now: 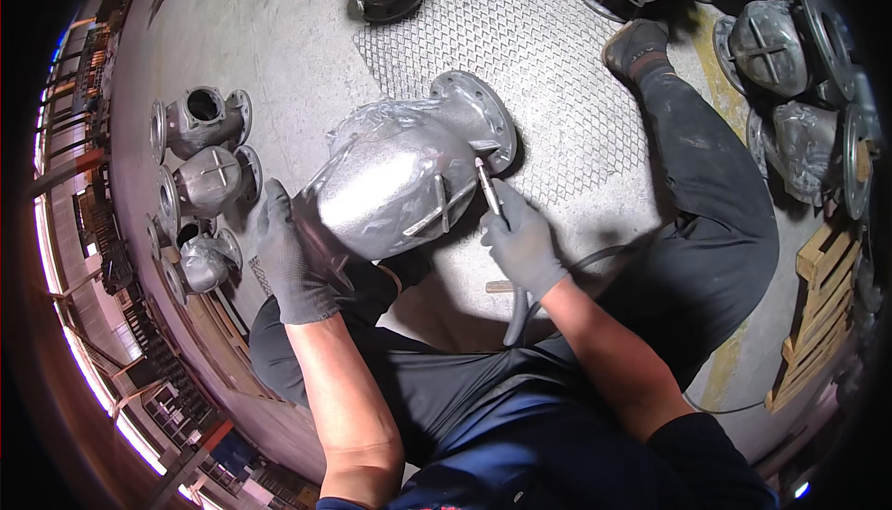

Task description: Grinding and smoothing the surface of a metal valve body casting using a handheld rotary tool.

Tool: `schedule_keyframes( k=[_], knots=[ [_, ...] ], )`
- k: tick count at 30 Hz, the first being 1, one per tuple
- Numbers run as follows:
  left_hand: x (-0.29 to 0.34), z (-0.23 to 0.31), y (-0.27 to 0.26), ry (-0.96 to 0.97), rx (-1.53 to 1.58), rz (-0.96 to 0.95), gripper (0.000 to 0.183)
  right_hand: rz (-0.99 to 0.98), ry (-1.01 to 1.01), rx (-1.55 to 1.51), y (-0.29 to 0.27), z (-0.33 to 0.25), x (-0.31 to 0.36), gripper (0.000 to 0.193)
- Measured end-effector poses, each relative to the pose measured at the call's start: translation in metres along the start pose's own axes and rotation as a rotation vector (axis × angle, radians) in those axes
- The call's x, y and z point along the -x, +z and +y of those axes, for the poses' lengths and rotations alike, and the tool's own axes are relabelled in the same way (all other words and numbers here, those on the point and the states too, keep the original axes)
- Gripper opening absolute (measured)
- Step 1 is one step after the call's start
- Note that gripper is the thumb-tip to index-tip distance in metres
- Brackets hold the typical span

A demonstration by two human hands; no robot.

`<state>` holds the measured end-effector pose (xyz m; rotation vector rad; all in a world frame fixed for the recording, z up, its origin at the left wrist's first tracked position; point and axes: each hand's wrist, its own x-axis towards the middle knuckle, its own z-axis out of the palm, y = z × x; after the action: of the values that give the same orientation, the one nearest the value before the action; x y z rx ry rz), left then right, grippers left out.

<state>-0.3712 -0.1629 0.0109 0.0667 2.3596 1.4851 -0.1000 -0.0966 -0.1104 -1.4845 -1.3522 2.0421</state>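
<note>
A large grey cast-metal valve body lies on the floor between my legs, with a round bolt-hole flange at its far right end. My left hand, in a grey glove, grips the valve body's near left end; some fingertips are hidden. My right hand, also gloved, is closed around a slim air die grinder. The grinder's small pinkish tip is at the casting's right side, beside the flange; whether it touches the metal I cannot tell. A dark hose runs down from my right hand.
Expanded metal mesh covers the floor ahead. Smaller flanged castings stand at the left; several larger ones stand at the right and along the far side. A wooden pallet lies at the right, and a short wooden-looking piece near my right wrist.
</note>
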Motion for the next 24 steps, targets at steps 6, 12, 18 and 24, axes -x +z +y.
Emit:
schedule_keyframes(
  k=[6,12,18,24],
  knots=[
    [0.007,0.006,0.008,0.022,0.030,-0.018,0.053,0.068,-0.336,0.225,0.017,-0.002,0.008,0.057],
    [0.007,0.008,0.011,0.052,-0.042,-0.007,0.057,0.047,-0.312,0.328,0.005,-0.001,0.001,0.057],
    [0.012,0.008,0.015,0.005,0.006,0.013,0.054,-0.040,-0.290,0.387,0.013,-0.008,0.008,0.061],
    [0.005,0.008,0.010,0.004,-0.129,-0.038,0.092,0.033,-0.562,0.643,-0.024,-0.023,-0.008,0.058]
  ],
)
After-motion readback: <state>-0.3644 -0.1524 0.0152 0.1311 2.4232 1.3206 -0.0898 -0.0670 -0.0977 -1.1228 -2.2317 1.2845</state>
